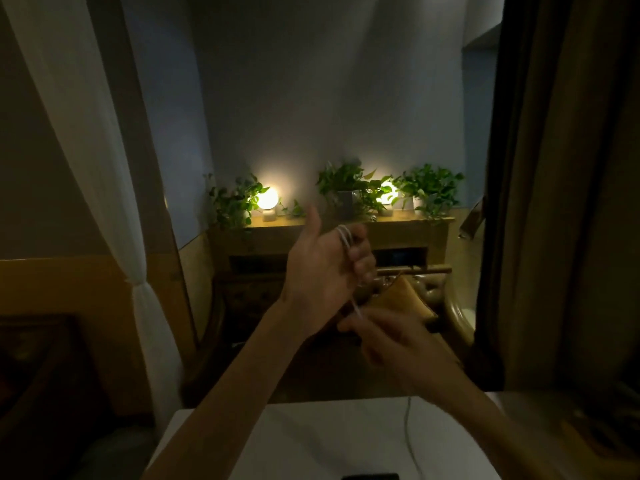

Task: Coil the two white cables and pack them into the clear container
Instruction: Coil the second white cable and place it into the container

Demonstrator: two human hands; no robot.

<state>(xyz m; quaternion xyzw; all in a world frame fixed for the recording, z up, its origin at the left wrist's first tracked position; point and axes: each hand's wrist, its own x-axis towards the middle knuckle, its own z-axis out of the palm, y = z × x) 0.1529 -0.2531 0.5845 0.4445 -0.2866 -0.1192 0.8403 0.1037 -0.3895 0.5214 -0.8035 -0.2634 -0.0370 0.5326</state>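
White cable is looping around curled fingers of the left hand; right hand, blurred, is pinching the strand just below.

Right hand motion-blurred — grip unclear; dark object cut by bottom edge.

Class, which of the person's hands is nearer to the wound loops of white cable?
Left. The loops of white cable are wound round fingers of the left hand; the right hand is lower, holding the strand that hangs from them.
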